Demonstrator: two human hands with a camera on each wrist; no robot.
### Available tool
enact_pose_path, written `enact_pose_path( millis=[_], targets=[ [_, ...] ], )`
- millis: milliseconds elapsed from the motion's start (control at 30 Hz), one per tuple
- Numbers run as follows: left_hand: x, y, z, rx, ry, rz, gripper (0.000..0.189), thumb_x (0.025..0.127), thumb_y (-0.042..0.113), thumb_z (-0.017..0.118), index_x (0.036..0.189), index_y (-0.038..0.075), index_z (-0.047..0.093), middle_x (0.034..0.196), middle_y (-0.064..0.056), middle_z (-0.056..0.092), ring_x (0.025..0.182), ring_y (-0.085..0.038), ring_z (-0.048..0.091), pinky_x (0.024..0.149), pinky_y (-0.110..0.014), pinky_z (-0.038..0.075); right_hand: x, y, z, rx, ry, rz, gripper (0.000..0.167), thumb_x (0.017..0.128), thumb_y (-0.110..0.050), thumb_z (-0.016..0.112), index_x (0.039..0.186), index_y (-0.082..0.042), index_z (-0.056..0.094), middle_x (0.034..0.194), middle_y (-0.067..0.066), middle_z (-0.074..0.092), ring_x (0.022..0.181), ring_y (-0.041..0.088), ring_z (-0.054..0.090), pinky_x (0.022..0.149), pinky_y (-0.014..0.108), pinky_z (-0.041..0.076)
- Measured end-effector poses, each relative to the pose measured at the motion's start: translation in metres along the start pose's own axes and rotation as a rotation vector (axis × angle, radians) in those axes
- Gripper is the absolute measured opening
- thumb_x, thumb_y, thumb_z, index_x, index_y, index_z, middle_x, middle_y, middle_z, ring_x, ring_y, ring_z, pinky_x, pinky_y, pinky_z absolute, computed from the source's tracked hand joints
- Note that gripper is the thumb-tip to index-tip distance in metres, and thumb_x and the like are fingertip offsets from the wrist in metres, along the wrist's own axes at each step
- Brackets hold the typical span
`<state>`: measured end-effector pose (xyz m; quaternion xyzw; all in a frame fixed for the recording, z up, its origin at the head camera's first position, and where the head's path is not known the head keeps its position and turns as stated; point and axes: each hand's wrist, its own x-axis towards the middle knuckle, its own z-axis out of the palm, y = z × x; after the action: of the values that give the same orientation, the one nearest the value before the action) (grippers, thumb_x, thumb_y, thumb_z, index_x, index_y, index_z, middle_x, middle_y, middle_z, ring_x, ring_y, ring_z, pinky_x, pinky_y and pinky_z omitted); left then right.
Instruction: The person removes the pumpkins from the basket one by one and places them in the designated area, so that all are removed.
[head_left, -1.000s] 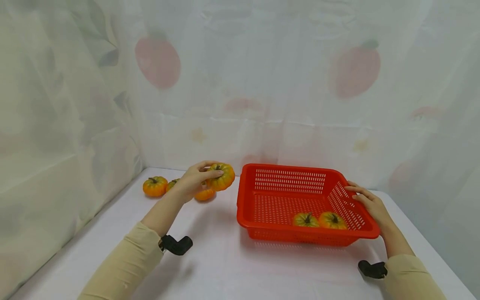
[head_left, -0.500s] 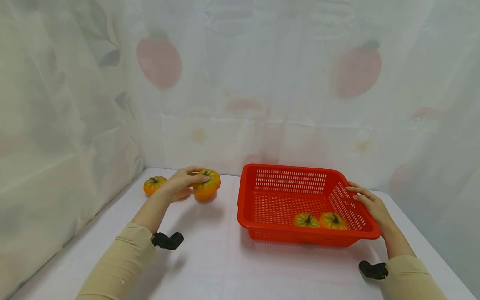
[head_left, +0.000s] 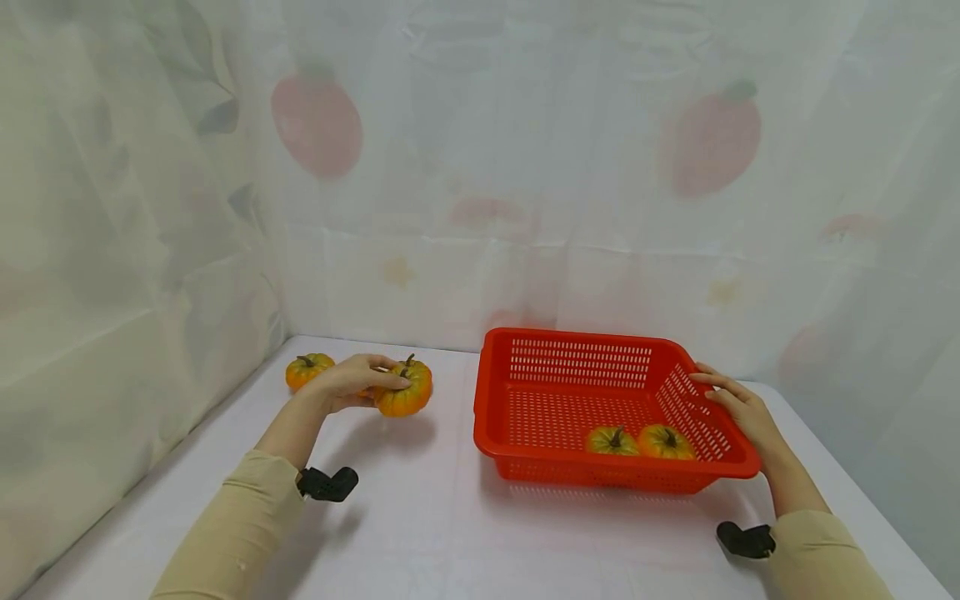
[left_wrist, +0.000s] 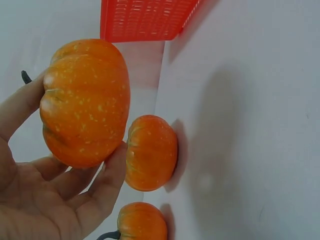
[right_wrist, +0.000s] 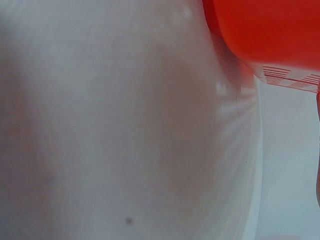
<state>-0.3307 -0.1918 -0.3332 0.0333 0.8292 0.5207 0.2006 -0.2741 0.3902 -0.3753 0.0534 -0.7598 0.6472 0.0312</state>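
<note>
One held pumpkin beside one steadied red basket

The held pumpkin is gripped by the left hand, with the thumb laid on the stem side and the fingers set beneath. It is suspended above the worktop, to the left of the red basket and well apart from it. Behind it, a neighbouring pumpkin and an outer pumpkin are seen on the worktop; whether the first is touched cannot be told. The basket's right rim is held by the right hand, its fingers curled over the edge. Near the front wall, a left inner pumpkin and a right inner pumpkin are contained side by side.

The neighbouring pumpkin could be nudged or rolled if the held pumpkin is moved with too little clearance. A slip could be caused by the rounded skin, should the grip be loosened. The red basket could be tilted if its rim is pulled unevenly.

Compared with one second earlier, the held pumpkin is placed lower and farther left; the red basket, its contents and the right hand appear unchanged.
</note>
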Motion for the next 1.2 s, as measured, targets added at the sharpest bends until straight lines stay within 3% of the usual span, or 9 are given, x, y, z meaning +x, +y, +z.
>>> enact_pose_path(
  millis=[133, 367, 800, 1200],
  targets=[
    [0.0, -0.003, -0.002, 0.031, -0.001, -0.017, 0.075, 0.088, 0.033, 0.073, 0.145, -0.002, 0.037, 0.139, -0.021, 0.044, 0.107, -0.022, 0.052, 0.091, -0.031, 0.057, 0.001, -0.001, 0.001, -0.01, 0.001, -0.02, 0.034, 0.104, -0.025, 0.05, 0.136, -0.019, 0.061, 0.122, -0.044, 0.055, 0.103, -0.018, 0.057, 0.074, 0.013, 0.057],
    [-0.001, -0.008, 0.001, 0.095, 0.002, -0.055, 0.074, 0.088, 0.03, 0.073, 0.142, -0.004, 0.037, 0.146, -0.025, 0.038, 0.122, -0.031, 0.051, 0.097, -0.042, 0.055, 0.0, -0.001, 0.001, -0.018, 0.002, -0.031, 0.036, 0.104, -0.026, 0.05, 0.136, -0.016, 0.06, 0.122, -0.042, 0.054, 0.104, -0.019, 0.056, 0.075, 0.012, 0.056],
    [0.005, -0.018, 0.003, 0.194, 0.011, -0.091, 0.069, 0.081, 0.032, 0.08, 0.129, -0.005, 0.046, 0.119, -0.016, 0.049, 0.105, -0.028, 0.048, 0.084, -0.037, 0.056, 0.0, 0.0, 0.002, -0.011, 0.003, -0.01, 0.035, 0.104, -0.026, 0.049, 0.136, -0.019, 0.061, 0.123, -0.043, 0.053, 0.104, -0.017, 0.057, 0.076, 0.013, 0.057],
    [0.01, -0.023, 0.008, 0.233, 0.045, -0.129, 0.063, 0.084, 0.028, 0.077, 0.129, -0.005, 0.048, 0.119, -0.015, 0.051, 0.106, -0.029, 0.05, 0.088, -0.042, 0.057, -0.002, 0.0, 0.001, 0.012, 0.008, 0.008, 0.036, 0.104, -0.028, 0.049, 0.137, -0.02, 0.06, 0.122, -0.042, 0.053, 0.101, -0.014, 0.06, 0.075, 0.016, 0.058]
  ],
)
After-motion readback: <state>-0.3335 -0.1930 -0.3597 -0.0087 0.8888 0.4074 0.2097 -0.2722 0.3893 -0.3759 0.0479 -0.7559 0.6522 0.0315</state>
